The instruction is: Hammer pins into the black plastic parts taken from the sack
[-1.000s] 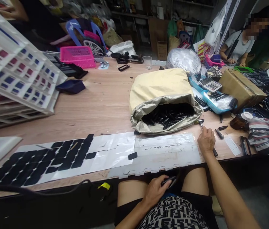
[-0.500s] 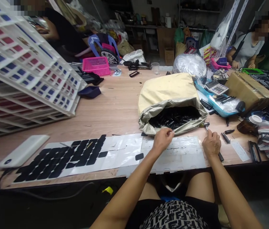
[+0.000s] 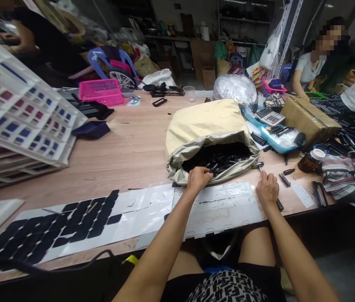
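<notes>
My left hand (image 3: pixel 199 178) is at the mouth of a cream woven sack (image 3: pixel 205 119), fingers bent together at its front rim. Its fingertips touch small dark, shiny pieces (image 3: pixel 223 162) heaped inside; what they pinch is too small to make out. My right hand (image 3: pixel 267 189) is closed around a small hammer (image 3: pixel 279 204). The hammer's head sticks out beyond the fingers, beside the sack's right corner, and its dark handle end shows below the palm. Under both forearms lies a clear-covered white board (image 3: pixel 224 207).
To the left, a white sheet bears rows of black rounded patches (image 3: pixel 79 218). A white plastic basket (image 3: pixel 39 121) leans at far left. A blue tray (image 3: pixel 281 140), a cardboard box (image 3: pixel 309 119), a brown jar (image 3: pixel 311 161) and striped cloth (image 3: pixel 343 176) crowd the right. Co-workers sit beyond the table.
My left hand has moved from in front of the sack's rim to its opening, fingertips now at the dark pieces. My right hand keeps its grip on the hammer. The view has turned right.
</notes>
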`<action>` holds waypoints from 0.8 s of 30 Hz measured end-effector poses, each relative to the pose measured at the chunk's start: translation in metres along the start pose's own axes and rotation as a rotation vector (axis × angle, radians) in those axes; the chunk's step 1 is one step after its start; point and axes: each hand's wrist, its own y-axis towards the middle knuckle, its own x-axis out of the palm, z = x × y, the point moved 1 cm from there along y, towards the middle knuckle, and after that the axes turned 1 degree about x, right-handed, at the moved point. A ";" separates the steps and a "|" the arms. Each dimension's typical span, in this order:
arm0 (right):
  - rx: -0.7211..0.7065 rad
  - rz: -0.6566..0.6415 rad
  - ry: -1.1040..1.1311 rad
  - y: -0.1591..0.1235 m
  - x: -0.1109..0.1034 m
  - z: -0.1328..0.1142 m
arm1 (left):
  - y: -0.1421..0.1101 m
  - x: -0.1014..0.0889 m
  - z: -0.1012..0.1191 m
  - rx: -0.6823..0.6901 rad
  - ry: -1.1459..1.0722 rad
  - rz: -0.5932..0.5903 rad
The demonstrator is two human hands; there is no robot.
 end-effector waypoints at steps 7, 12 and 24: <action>-0.001 -0.006 -0.001 0.001 -0.002 -0.001 | -0.054 -0.011 -0.032 0.479 -0.378 -0.042; 0.007 0.001 0.000 0.002 -0.005 -0.002 | -0.058 0.018 -0.053 0.502 -0.256 -0.089; -0.005 0.016 0.000 0.002 -0.001 0.001 | -0.059 0.035 -0.050 0.495 -0.193 -0.016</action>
